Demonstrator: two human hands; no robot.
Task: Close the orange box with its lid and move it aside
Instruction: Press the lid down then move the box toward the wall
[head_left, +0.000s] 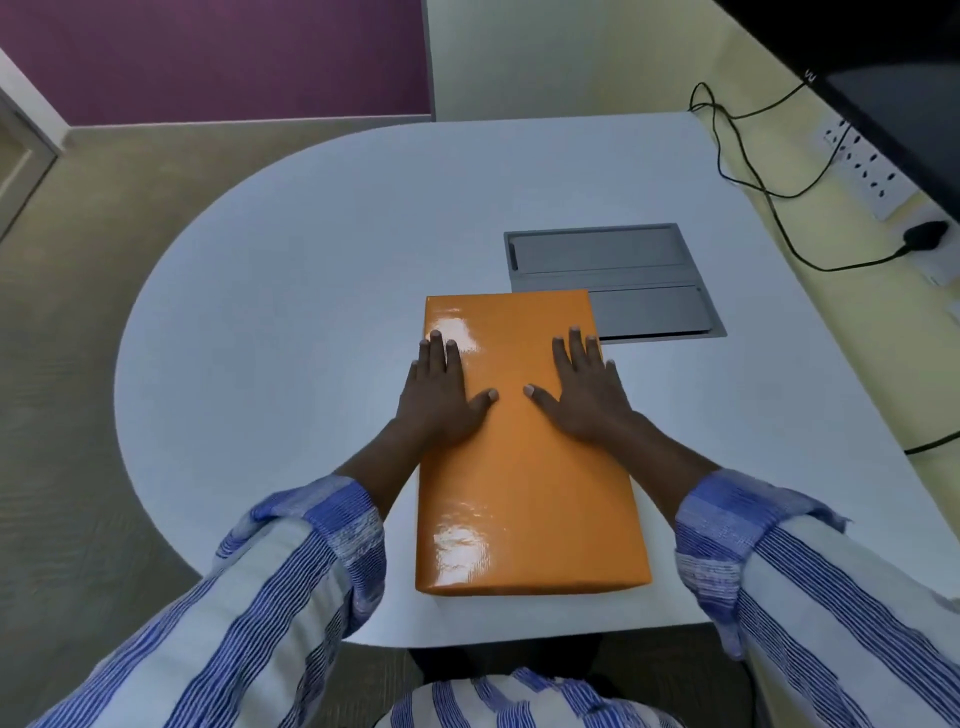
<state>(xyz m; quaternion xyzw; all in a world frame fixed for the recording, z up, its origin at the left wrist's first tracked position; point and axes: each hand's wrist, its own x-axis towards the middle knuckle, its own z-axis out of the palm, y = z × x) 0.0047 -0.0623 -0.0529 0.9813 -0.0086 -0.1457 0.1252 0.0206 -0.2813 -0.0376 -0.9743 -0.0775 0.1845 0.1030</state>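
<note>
A glossy orange box (524, 483) lies lengthwise on the pale grey table (291, 291), its near end close to the table's front edge. The lid sits on top and covers the box fully; no gap shows. My left hand (441, 400) rests flat on the lid's left side, fingers spread, the outer fingers over the left edge. On the right side of the lid my right hand (587, 395) lies flat too, fingers apart, little finger past the right edge. Neither hand grips anything.
A grey metal cable hatch (623, 265) is set into the table just behind the box's far right corner. Black cables (769, 192) and a white power strip (867, 171) lie at the far right. The table's left side curves round above carpet.
</note>
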